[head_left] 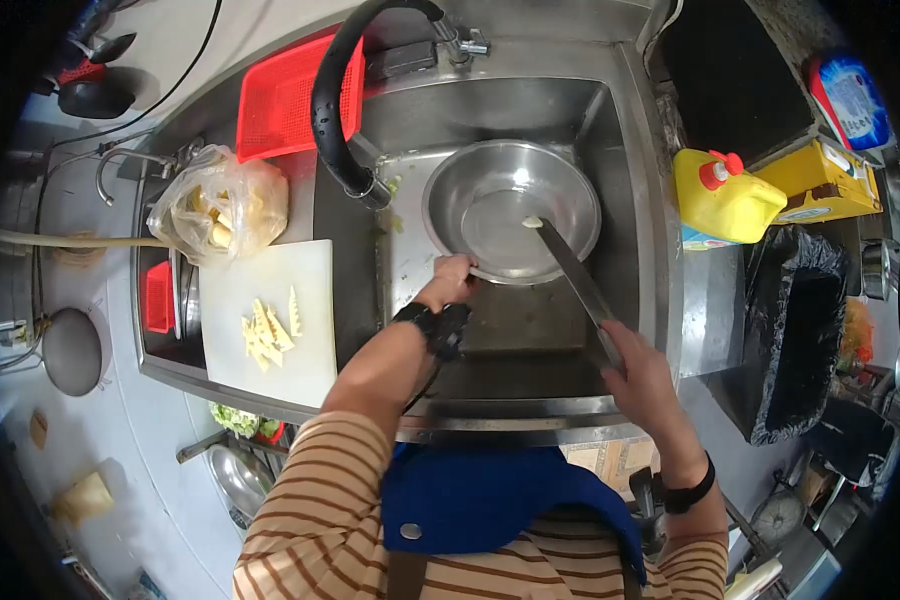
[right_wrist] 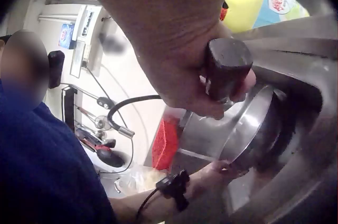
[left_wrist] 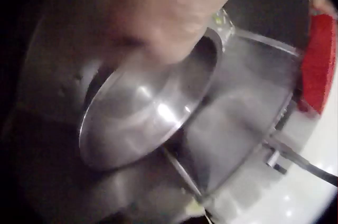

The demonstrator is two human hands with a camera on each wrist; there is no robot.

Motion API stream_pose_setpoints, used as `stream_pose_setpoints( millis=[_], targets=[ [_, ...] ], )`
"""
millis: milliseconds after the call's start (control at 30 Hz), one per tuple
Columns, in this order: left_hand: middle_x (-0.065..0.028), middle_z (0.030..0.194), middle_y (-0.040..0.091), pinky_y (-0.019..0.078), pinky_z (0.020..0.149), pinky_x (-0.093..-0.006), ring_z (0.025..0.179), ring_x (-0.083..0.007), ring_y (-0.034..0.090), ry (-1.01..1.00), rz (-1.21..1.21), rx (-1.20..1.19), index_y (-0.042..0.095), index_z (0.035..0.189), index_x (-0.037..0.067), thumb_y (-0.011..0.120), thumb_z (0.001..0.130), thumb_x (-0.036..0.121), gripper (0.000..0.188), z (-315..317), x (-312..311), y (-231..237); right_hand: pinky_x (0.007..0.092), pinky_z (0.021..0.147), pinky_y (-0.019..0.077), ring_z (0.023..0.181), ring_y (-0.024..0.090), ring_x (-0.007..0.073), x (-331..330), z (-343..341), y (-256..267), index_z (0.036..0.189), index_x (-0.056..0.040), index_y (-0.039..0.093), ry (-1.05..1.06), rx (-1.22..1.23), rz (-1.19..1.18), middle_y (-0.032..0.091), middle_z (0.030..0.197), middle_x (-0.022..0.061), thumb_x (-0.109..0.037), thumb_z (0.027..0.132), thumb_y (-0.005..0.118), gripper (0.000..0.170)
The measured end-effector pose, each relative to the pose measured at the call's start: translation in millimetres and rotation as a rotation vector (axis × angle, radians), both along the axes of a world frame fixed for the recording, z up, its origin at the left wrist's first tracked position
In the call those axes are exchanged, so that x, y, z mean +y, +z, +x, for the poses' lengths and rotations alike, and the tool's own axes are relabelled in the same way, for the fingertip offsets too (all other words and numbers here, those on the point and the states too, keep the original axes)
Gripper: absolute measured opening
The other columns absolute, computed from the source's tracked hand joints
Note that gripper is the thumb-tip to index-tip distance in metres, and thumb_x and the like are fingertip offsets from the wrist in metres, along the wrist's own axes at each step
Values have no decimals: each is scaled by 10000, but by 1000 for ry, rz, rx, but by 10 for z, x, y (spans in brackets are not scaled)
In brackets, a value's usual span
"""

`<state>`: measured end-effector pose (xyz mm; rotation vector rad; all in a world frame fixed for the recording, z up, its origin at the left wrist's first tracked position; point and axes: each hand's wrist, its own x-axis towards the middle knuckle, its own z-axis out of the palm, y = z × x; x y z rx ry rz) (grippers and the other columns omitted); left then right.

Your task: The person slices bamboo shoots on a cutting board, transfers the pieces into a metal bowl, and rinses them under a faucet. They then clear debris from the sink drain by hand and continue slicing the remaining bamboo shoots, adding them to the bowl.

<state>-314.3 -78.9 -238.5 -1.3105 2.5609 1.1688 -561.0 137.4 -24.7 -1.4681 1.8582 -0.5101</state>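
A wide stainless steel basin (head_left: pixel 490 215) sits tilted in the sink. My left hand (head_left: pixel 452 278) grips its near-left rim; in the left wrist view the hand (left_wrist: pixel 169 28) covers part of that rim. My right hand (head_left: pixel 638 372) holds a knife (head_left: pixel 573 275), its long blade reaching over the basin. A small pale slice (head_left: pixel 533 222) shows at the blade's tip, above the basin's inside. In the right wrist view, the dark knife handle (right_wrist: pixel 228 65) pokes out of the fist. On the left, a white cutting board (head_left: pixel 225 330) bears several pale yellow slices (head_left: pixel 267 335).
A black faucet (head_left: pixel 332 110) arches over the sink's left side. Behind the board lie a clear plastic bag (head_left: pixel 260 195) of yellowish pieces and a red basket (head_left: pixel 285 95). To the right stand a yellow jug (head_left: pixel 725 200) and a black-lined bin (head_left: pixel 795 330).
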Motion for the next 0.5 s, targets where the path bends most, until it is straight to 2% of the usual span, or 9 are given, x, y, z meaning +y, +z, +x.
stream_pose_setpoints(
  millis=[33,100,167,233,267,333,400,467,500],
  targets=[
    [-139,769,594,471,570,-419,580,-250,560,1,-3,1,602,862,-38,631,706,8,165,35,53,184,437,708,475,832,585,355,-61,-15,43,1239,-93,475,83,89,-114,565,886,165,-11,682,661,593],
    [-104,706,559,440,492,-371,533,-230,517,1230,826,289,591,841,-47,635,699,3,157,141,158,445,438,699,483,824,585,348,-207,18,163,1230,-91,479,151,152,-162,563,876,159,-11,684,654,579],
    [-96,712,560,423,443,-322,531,-211,517,1269,656,363,582,836,-61,614,717,3,139,287,418,1096,439,690,491,815,586,341,-357,104,218,1220,-89,483,207,220,-207,561,866,153,-11,686,646,565],
    [-106,795,577,445,479,-312,619,-202,556,1055,783,366,569,880,-67,577,740,-12,151,624,537,1610,442,672,483,847,566,333,-457,229,206,1193,-98,512,343,295,-226,549,895,138,-86,725,638,485],
    [-116,797,584,462,485,-324,658,-212,580,1079,781,427,566,899,-79,579,736,-5,179,760,612,1787,442,672,483,847,566,333,-505,320,235,1193,-98,512,328,311,-226,549,895,138,-86,725,638,485],
    [-137,815,598,489,507,-336,714,-227,613,1156,758,539,566,925,-93,577,727,-10,215,1000,789,2106,432,615,503,823,574,327,-567,600,291,1140,-85,542,485,412,-177,555,860,138,-102,749,600,395],
    [-152,861,605,510,549,-340,729,-235,620,1216,703,562,561,956,-93,565,719,-30,245,1334,943,2295,397,550,510,770,584,312,-526,973,99,1074,-42,566,424,359,-300,559,805,142,-85,759,571,317],
    [-149,891,603,525,590,-349,728,-235,617,1273,615,589,549,984,-84,554,713,-50,273,1683,1096,2393,360,522,511,715,590,283,-525,1327,233,987,4,582,488,442,-556,564,747,135,-94,748,566,259],
    [-143,891,601,530,606,-356,729,-233,616,1327,557,646,546,988,-76,550,710,-60,278,1819,1176,2440,358,531,510,716,591,275,-537,1526,291,965,23,584,517,476,-531,569,738,134,-111,740,568,262]
  ],
)
